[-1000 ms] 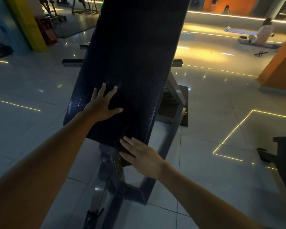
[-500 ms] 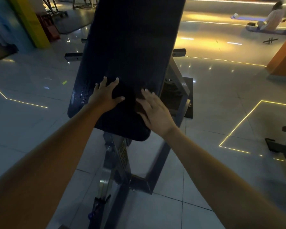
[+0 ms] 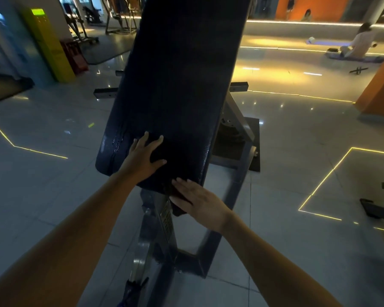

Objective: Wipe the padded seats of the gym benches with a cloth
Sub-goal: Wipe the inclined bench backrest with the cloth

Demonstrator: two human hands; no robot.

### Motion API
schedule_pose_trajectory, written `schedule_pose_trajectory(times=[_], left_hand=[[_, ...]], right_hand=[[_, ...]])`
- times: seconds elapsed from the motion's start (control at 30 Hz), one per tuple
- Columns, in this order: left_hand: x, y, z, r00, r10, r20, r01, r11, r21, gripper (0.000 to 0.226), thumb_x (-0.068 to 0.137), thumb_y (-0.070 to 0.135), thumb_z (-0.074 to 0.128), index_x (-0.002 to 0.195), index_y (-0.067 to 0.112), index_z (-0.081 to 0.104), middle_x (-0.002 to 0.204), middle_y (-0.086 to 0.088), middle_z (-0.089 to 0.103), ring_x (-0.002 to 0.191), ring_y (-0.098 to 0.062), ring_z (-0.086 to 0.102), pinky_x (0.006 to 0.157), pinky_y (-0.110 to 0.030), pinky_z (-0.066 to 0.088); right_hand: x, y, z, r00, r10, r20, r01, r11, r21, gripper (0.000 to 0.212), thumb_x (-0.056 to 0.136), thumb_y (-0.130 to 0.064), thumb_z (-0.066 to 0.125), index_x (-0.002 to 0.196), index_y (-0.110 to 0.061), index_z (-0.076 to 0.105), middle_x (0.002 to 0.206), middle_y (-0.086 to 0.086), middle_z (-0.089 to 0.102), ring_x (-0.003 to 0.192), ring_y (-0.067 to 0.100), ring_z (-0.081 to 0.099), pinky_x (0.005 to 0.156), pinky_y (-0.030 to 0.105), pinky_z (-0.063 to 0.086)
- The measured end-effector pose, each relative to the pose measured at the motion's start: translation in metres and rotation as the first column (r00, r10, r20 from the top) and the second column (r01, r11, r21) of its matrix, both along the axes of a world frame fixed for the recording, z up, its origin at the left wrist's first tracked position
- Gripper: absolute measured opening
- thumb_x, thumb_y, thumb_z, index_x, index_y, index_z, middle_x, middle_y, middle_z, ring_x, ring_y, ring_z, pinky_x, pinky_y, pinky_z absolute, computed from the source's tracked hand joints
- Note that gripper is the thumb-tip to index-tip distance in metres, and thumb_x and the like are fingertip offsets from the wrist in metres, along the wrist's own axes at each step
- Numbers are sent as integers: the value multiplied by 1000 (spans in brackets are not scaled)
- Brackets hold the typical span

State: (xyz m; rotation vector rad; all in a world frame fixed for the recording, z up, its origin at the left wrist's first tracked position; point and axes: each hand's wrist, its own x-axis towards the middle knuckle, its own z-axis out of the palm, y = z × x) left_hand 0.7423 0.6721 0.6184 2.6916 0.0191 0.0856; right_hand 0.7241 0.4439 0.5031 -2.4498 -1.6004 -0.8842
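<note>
While the tilted black pad (image 3: 177, 85) of a gym bench fills the view, a person's left hand (image 3: 145, 157) lies flat on its near end, fingers spread and holding nothing. At the pad's near edge, the right hand (image 3: 198, 202) presses a dark cloth (image 3: 178, 211) with straight fingers. The cloth hangs just below that edge. Far beyond the pad, another person (image 3: 361, 42) sits on the floor.

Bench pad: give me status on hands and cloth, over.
Both flat: left hand on bench pad, fingers spread; right hand pressing dark cloth at pad's near edge, cloth hanging below. Wet streaks beside left hand.
</note>
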Motion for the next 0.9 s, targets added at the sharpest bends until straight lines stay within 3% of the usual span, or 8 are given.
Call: schedule_pose_trajectory(times=[0.07,0.17,0.33,0.53,0.73,0.9], left_hand=[[1,0,0,1000,2,7,-2,1000,-1,79,90,41,66,154,37,20,164,-7,2,149,-40,-1,120,-55,13],[3,1,0,1000,4,5,-4,1000,-6,79,90,41,66,154,38,20,165,-6,2,149,-39,-2,119,-55,14],[5,2,0,1000,-8,3,8,1000,-4,79,90,42,65,154,39,19,165,-4,0,149,-39,-3,119,-55,16],[2,0,-6,1000,16,-4,-16,997,72,78,91,50,59,153,45,12,165,3,-5,150,-34,-4,110,-58,33],[-5,-6,-2,999,40,-34,-35,991,132,73,95,56,47,151,51,1,163,9,-15,151,-27,-9,101,-47,45],[5,-5,12,999,9,-31,-2,972,235,76,91,60,52,152,43,9,164,0,-5,151,-30,0,121,-42,15]], right_hand=[[11,-7,5,1000,13,26,-13,1000,-11,43,99,-7,39,142,-12,42,150,24,41,142,33,36,123,40,18],[25,-16,14,1000,3,14,-4,995,101,45,95,-1,52,139,-9,45,149,25,42,142,33,35,121,42,24],[59,-25,60,977,-194,-89,212,919,333,65,76,10,71,135,-6,49,149,24,42,141,36,36,120,45,21],[90,-18,104,924,-345,-168,382,869,315,55,84,-1,69,137,-6,52,153,20,38,144,33,32,121,45,22],[151,-22,165,854,-490,-173,519,789,328,59,81,3,72,136,-3,53,151,27,37,139,42,38,114,52,33],[189,-29,197,844,-520,-127,534,800,273,58,81,0,75,134,-1,54,148,29,41,136,45,42,111,54,34]])
